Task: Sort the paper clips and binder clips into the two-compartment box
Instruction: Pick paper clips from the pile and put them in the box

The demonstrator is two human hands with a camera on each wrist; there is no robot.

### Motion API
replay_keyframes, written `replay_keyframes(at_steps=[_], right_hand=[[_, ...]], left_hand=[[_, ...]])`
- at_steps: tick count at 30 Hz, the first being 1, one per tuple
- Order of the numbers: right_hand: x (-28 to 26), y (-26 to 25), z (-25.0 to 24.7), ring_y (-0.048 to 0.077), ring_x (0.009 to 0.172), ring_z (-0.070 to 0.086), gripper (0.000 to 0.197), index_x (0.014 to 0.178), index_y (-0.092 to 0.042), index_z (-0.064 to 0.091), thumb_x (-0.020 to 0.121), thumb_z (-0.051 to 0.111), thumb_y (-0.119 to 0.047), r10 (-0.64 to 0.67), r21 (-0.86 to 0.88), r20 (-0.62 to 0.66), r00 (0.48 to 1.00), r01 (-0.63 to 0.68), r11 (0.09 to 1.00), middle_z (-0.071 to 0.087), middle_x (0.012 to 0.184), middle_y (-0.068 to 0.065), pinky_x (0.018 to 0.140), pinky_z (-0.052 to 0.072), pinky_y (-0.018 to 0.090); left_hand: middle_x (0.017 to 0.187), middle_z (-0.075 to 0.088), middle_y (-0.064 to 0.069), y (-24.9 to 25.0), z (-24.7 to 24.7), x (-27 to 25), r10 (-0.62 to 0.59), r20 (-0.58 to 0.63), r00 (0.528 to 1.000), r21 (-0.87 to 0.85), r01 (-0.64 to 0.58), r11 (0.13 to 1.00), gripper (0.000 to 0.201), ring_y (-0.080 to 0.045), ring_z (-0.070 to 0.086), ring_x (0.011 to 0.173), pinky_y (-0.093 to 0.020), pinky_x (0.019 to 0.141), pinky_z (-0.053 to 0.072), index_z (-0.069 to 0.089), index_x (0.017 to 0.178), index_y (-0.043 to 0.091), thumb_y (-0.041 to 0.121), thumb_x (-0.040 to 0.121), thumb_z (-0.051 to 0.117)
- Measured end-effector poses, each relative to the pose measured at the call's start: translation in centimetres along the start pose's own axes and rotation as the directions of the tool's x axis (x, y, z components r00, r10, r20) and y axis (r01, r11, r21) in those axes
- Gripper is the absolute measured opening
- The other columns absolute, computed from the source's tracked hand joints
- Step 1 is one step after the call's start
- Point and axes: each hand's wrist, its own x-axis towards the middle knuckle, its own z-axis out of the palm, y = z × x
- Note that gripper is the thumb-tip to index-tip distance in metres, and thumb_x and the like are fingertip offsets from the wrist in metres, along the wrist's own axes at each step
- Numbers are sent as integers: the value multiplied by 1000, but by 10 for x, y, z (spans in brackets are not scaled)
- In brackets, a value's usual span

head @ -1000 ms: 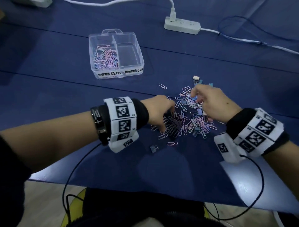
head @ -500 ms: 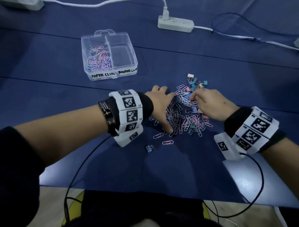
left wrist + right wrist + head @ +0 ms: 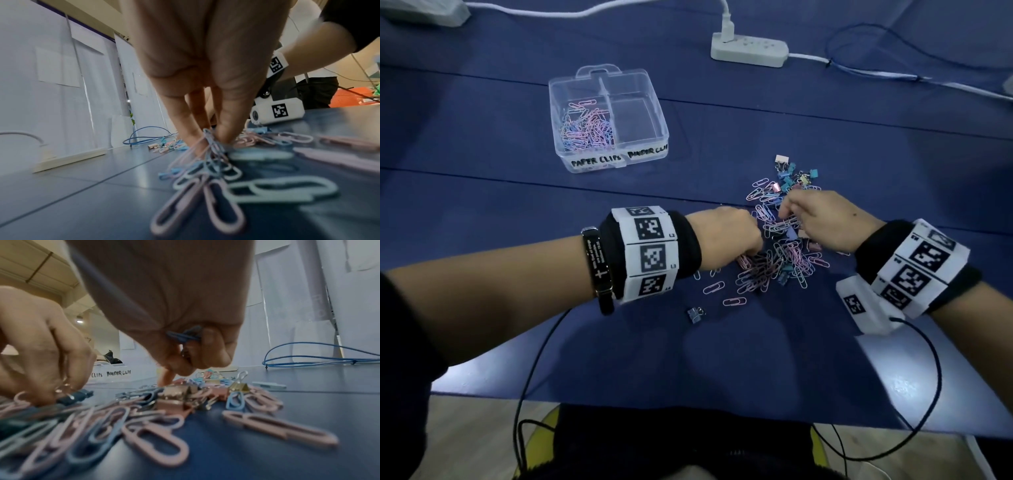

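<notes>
Left hand [image 3: 205, 65] pinched a bunch of paper clips [image 3: 213, 146] off the pile; right hand [image 3: 174, 305] had blue ones [image 3: 185, 335] curled in its fingers.

A two-compartment box [image 3: 608, 120] sits on the table [image 3: 482, 192], far left of a loose pile of paper clips [image 3: 774, 263]. Paper clips fill its left compartment. Binder clips [image 3: 792, 173] cluster behind the pile. A power strip [image 3: 750, 51] lies behind everything.
</notes>
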Motion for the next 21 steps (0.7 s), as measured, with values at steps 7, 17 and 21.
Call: replay_keyframes(at_steps=[7, 17, 21], right_hand=[[5, -1, 11, 19, 83, 48, 17, 83, -21, 52, 85, 60, -36, -29, -143, -80, 996, 17, 990, 49, 77, -7, 71, 34, 28], [10, 0, 14, 21, 82, 44, 33, 63, -21, 37, 89, 56, -15, -56, -76, 19, 998, 58, 995, 42, 87, 2, 75, 36, 30], [4, -3, 10, 18, 72, 48, 14, 76, -10, 50, 89, 55, -13, -45, -7, -64, 997, 44, 999, 53, 83, 4, 66, 34, 25]], left_hand=[[89, 69, -2, -14, -5, 3, -162, -64, 985, -347, 131, 929, 28, -18, 63, 87, -22, 72, 45, 72, 103, 14, 4, 83, 55], [50, 59, 0, -49, -12, -3, -251, 327, 911, -899, 218, -379, 25, -6, 55, 40, -14, 41, 46, 57, 80, 7, -4, 92, 38], [56, 51, -4, -49, -10, -8, -154, 372, 915, -771, 213, -600, 15, -13, 49, 41, -13, 43, 42, 47, 74, 8, 5, 71, 33]])
